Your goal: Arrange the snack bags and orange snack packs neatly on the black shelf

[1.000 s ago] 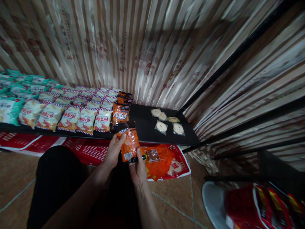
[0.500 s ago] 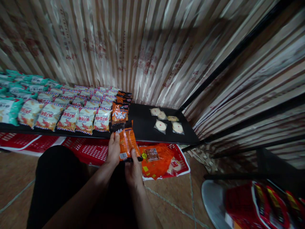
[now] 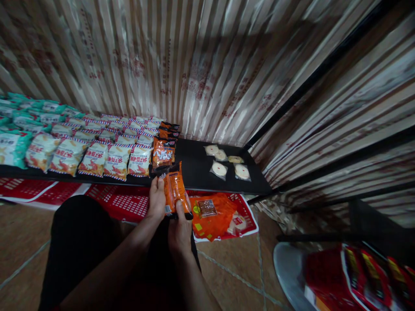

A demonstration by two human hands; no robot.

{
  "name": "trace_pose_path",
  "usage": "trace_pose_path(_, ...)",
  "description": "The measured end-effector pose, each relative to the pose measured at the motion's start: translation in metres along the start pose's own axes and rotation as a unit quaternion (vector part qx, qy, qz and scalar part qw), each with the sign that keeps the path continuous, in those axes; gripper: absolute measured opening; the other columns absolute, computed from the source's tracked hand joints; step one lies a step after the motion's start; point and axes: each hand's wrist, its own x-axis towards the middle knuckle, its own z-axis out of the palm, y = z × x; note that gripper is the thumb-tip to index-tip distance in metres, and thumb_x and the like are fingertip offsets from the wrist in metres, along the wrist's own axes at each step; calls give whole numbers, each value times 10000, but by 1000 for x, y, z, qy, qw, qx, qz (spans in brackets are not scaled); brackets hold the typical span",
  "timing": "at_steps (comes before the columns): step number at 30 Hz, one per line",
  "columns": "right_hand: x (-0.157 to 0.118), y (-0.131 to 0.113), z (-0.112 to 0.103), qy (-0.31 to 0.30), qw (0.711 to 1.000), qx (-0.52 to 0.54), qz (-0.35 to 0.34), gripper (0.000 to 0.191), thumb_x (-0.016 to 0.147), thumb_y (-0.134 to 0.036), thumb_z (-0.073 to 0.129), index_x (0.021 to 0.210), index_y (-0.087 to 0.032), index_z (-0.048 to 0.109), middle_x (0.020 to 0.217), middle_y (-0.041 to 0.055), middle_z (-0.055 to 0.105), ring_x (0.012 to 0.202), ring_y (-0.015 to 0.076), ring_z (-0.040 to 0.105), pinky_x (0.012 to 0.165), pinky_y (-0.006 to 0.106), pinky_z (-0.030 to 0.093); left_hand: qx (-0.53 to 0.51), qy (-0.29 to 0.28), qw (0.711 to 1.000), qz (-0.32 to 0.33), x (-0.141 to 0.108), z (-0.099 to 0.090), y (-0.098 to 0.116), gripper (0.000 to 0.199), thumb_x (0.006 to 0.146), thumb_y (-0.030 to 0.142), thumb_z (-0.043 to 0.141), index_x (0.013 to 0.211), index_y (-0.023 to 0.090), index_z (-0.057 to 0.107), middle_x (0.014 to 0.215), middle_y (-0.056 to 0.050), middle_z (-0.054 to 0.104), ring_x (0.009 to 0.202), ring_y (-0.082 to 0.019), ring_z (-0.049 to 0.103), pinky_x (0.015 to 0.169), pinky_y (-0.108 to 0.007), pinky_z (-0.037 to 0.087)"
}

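Note:
Both hands grip one orange and black snack bag (image 3: pixel 175 185) in front of the shelf edge. My left hand (image 3: pixel 157 199) closes on its left side, while my right hand (image 3: pixel 180 226) holds its lower end with the thumb on top. Just behind it, a row of matching orange snack bags (image 3: pixel 164 151) stands on the black shelf (image 3: pixel 197 162). To the left are rows of white snack bags with striped edges (image 3: pixel 94 158), and beyond them teal bags (image 3: pixel 14 147). Several round white pieces in clear wrappers (image 3: pixel 219 169) lie on the shelf's right part.
Under the shelf sit red plastic baskets (image 3: pixel 115 203); the right one holds a large orange bag (image 3: pixel 212 216). Black metal poles (image 3: pixel 292 99) slant at the right. A striped curtain (image 3: pixel 181 65) hangs behind. A grey stool (image 3: pixel 287 276) and red packages (image 3: pixel 333 276) are lower right.
The held orange snack bag has turned slightly in my hands, and my right thumb has shifted a little left along it. The things on the shelf have stayed put.

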Motion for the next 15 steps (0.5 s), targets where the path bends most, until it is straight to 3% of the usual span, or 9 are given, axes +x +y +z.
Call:
trace_pose_path(4, -3, 0, 2, 17, 999, -11, -34, 626, 748, -342, 659, 1319, -208, 443, 1246, 69, 584, 1117, 207, 562, 981, 361, 429, 22, 19, 999, 21, 0, 1, 0, 305, 818, 418, 541, 1062, 236, 563, 1040, -31, 627, 961, -162, 590, 824, -256, 448)
trace_pose_path(10, -9, 1, 5, 15, 997, -52, -59, 630, 769, -306, 630, 1349, -216, 399, 1255, 69, 577, 1115, 204, 559, 965, 354, 432, 51, 62, 994, 70, 3, -2, -4, 273, 815, 376, 534, 1041, 223, 526, 967, -29, 590, 887, -146, 581, 807, -259, 444)
trace_pose_path(15, -14, -1, 2, 14, 991, -111, -71, 589, 757, -311, 643, 1306, -209, 456, 1261, 60, 570, 1128, 205, 546, 977, 342, 421, 148, 83, 973, 155, 5, -7, 0, 128, 770, 335, 577, 805, 213, 594, 875, -9, 557, 813, -138, 552, 808, -252, 432)
